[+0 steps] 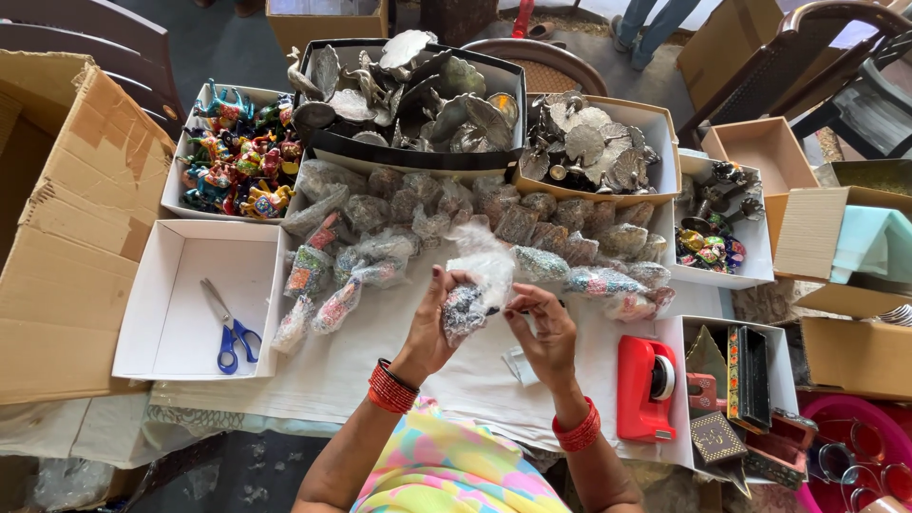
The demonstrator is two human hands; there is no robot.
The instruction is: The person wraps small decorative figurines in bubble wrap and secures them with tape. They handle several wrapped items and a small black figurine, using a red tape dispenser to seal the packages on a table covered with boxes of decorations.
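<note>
My left hand (pixel 434 328) grips a small clear plastic bag (pixel 472 290) that holds a dark beaded piece. The fingers of my right hand (pixel 541 328) pinch the same bag from the right side. Both wrists wear red bangles. The bag hangs just above a white cloth (pixel 380 356) on the table. Behind it lie several more small bagged beaded pieces (pixel 456 223) in loose rows.
A white box (pixel 157 328) at left holds blue-handled scissors (pixel 231 334). A red tape dispenser (pixel 646 385) stands at right. Boxes of silver metal figures (pixel 418 95), painted figurines (pixel 237 157) and decorated boxes (pixel 746 380) ring the table. Large cardboard box (pixel 66 237) at far left; chairs behind.
</note>
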